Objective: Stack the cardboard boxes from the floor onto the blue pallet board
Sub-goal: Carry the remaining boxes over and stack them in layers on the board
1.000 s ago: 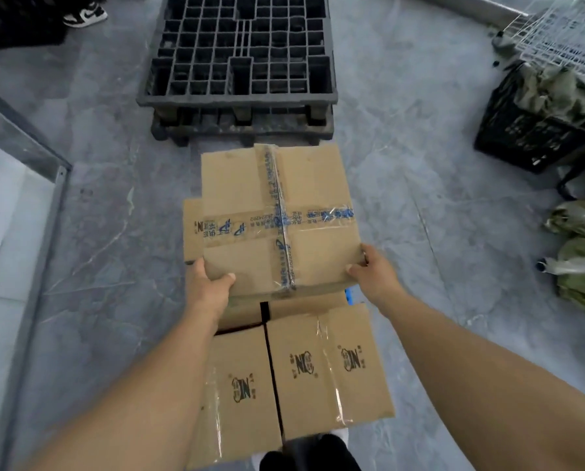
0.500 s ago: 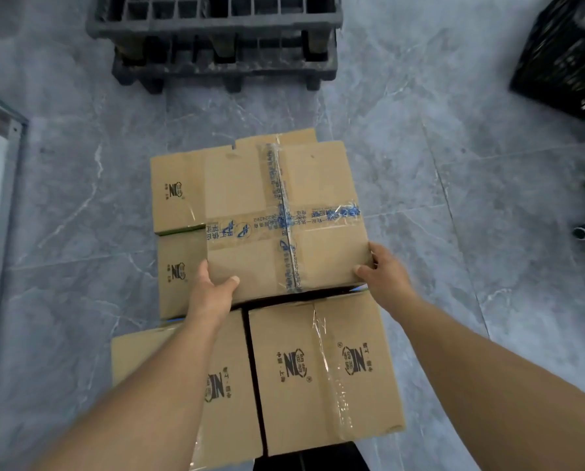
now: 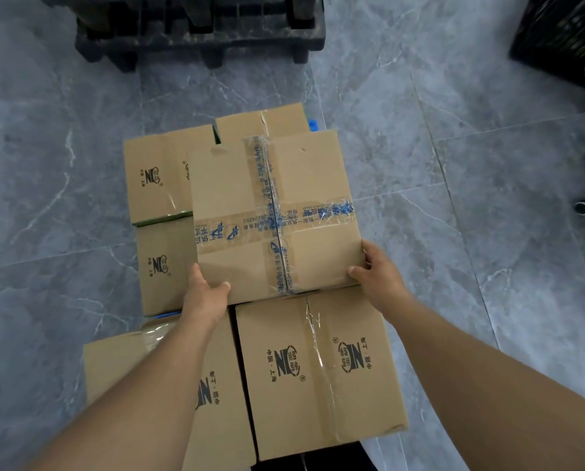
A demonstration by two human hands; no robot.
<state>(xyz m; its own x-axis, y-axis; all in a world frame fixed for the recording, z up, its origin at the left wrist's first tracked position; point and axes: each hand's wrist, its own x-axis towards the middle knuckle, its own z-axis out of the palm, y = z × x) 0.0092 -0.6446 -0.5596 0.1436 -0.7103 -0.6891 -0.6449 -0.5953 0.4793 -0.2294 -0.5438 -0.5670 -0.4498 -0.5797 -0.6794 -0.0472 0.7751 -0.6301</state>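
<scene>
Head view: both arms reach up the frame. The left hand [image 3: 205,297] and right hand [image 3: 379,271] clasp the near corners of the taped box [image 3: 277,215] at centre, above other cardboard boxes [image 3: 318,372]. Bare grey floor [image 3: 454,185] lies either side; a dark pallet [image 3: 199,32] sits at the top.

arms: extended | hands: left [image 3: 205,298], right [image 3: 379,276] clamped (thumbs on top)

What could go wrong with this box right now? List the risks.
1. Both hands, left and right, hold only the near edge of the taped box; its far end could dip.
2. It overlaps several boxes below; set down crooked, it may sit unevenly.
3. Fingers could get pinched underneath.
</scene>
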